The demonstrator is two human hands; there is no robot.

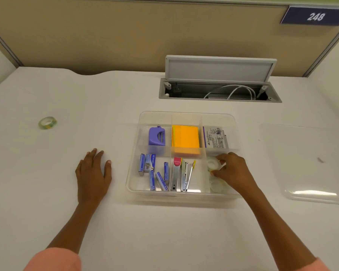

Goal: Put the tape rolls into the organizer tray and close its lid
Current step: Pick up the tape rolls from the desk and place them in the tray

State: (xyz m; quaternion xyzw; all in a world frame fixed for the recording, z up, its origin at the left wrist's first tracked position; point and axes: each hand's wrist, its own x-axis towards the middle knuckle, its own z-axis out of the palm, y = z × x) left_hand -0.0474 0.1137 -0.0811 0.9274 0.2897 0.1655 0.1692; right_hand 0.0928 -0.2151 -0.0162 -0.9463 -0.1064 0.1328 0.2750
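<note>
Step in hand: we judge we are placing a tape roll into the organizer tray (133, 184), in its near right compartment.
Right hand (233, 171): we grasp a clear tape roll (211, 163) between thumb and fingers, low inside that compartment.
Left hand (93, 173): we rest it flat and released on the worktop (164, 231), just left of the tray, holding nothing.
Already stowed: at least 1 more clear roll (217, 185) lies in the same compartment, nearer to us; how many rolls are stacked there we cannot tell.
Still outside: 1 green-and-yellow tape roll (47, 122) sits on the worktop, well apart to the far left.
Lid (311, 163): clear, lying flat on the worktop to the right of the tray, not yet fitted.
Other compartments: purple punch (156, 136), orange notes (186, 139), staple boxes (151, 169), staplers (181, 176); none block the tape slot.
Next move: we expect to let go of the held roll, then reach far left for the remaining roll, likely with the left hand since it is closer.
After that: the lid needs lifting across and lining up with the tray's rim.
</note>
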